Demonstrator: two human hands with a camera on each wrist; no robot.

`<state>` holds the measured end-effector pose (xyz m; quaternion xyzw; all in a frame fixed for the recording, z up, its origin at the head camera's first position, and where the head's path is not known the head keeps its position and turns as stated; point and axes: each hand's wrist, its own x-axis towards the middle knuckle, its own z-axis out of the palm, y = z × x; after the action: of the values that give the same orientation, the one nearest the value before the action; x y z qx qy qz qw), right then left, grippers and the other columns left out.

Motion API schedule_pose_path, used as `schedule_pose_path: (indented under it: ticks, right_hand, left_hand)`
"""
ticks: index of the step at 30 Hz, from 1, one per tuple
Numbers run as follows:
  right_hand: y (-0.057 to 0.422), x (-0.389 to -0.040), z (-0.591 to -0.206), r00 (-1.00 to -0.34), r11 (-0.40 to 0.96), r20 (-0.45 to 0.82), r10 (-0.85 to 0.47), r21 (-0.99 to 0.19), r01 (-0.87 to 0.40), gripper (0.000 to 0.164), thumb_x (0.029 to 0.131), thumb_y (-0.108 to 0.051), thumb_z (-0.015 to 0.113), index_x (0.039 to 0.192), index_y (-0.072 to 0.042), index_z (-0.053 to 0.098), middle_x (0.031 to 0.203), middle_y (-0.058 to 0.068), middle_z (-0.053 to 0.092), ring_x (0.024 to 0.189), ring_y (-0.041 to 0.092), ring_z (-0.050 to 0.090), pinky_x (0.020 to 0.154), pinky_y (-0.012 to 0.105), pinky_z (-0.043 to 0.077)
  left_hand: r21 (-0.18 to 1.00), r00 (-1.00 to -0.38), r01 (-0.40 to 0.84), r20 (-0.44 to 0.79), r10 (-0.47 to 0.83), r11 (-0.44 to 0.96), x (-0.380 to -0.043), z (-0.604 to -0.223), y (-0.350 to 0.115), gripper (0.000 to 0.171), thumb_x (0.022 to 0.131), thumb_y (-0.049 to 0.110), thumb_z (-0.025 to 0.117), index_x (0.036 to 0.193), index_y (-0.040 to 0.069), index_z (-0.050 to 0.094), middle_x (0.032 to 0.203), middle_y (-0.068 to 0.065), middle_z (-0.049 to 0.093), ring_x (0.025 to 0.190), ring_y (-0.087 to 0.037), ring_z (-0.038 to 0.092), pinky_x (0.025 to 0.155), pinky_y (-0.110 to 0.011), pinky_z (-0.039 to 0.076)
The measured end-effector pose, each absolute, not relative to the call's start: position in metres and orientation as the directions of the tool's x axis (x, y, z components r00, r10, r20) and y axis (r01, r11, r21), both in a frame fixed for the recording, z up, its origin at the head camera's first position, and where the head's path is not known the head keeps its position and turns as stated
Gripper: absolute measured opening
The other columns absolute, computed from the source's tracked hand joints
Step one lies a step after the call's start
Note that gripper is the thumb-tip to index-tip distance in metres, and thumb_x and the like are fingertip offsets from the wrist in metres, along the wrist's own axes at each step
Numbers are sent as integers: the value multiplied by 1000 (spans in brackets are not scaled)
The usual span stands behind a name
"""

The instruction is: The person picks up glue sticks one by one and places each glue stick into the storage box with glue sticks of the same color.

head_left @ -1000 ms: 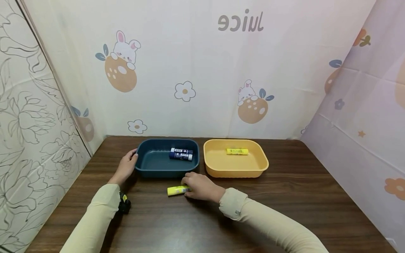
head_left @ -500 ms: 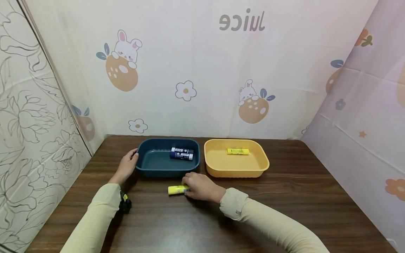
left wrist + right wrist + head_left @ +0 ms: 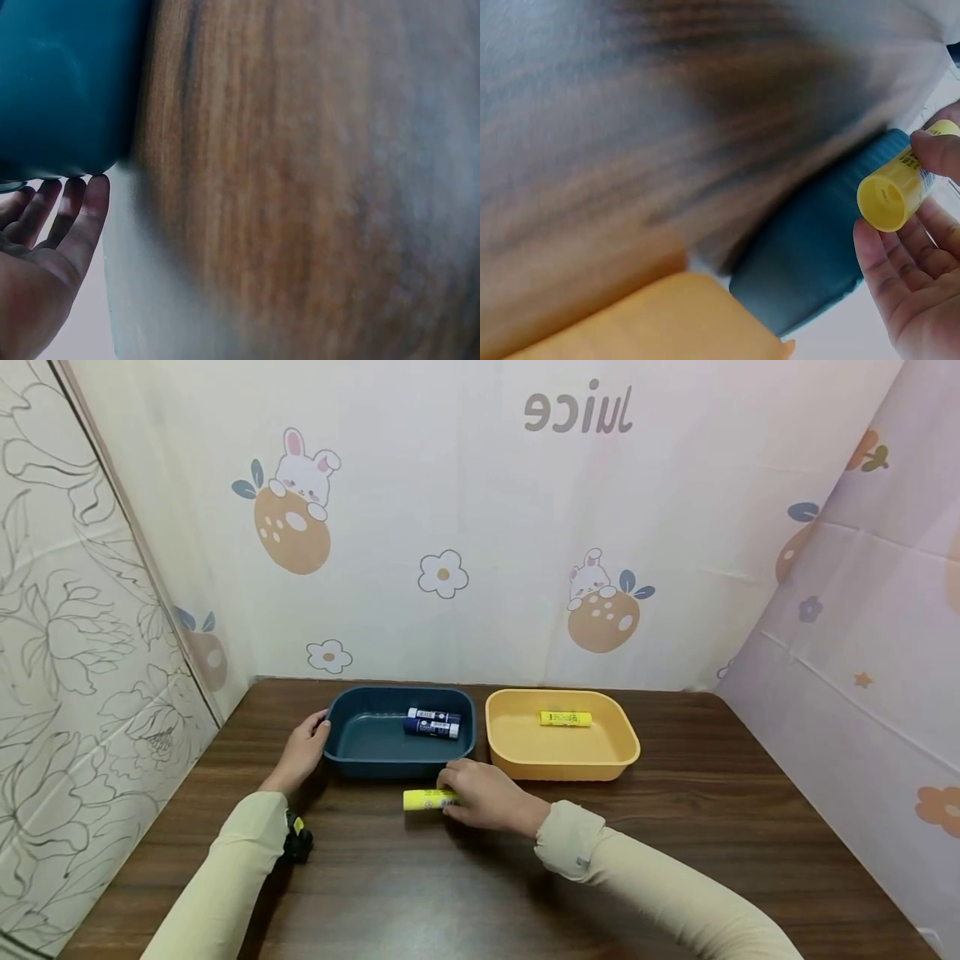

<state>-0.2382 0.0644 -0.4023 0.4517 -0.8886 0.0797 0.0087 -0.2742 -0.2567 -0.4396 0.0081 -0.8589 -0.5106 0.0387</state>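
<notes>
My right hand (image 3: 483, 795) pinches a yellow glue stick (image 3: 426, 800) between thumb and fingers, just in front of the dark blue tray (image 3: 390, 770). In the right wrist view the glue stick (image 3: 891, 196) shows its hollow round end, with the fingertips beneath it and the thumb on top. Two navy glue sticks (image 3: 432, 728) with white ends lie inside the blue tray, towards its right side. At that tray's left end, my left hand (image 3: 300, 752) touches the wall. The left wrist view has its extended fingers (image 3: 90, 214) with their tips against the tray.
Right beside the blue tray stands a yellow tray (image 3: 562, 772) with another yellow glue stick (image 3: 565, 718) lying in it. Both trays sit towards the back of the brown wooden table (image 3: 390, 893), near a patterned curtain (image 3: 480, 635).
My right hand has raised the yellow glue stick slightly and shifted it a little towards the blue tray. The left hand stays against that tray's left end.
</notes>
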Motion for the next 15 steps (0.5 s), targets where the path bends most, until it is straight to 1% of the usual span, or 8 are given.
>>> schedule_pose_path:
  ticks: [4,15]
  right_hand:
    - [70,-237,-391,-585,570,128,-801,-136,-810,27,83,-23,75,105,-9,67,96,-1,62,82,8,54,74,21,49]
    - [86,-240,-365,-615,608,183,-767,-97,-788,29,82,-22,76,106,-9,68,98,0,63,84,9,54,74,22,50]
  left_hand:
    - [875,-997,33,65,-50,482,-275,-438,-255,50,106,23,29,146,-7,26,147,-29,29,134,-40,30,108,-53,25]
    - [874,-997,27,56,-46,486,-273,-438,-256,50,106,23,28,146,-6,26,148,-29,28,134,-41,29,108,-53,25]
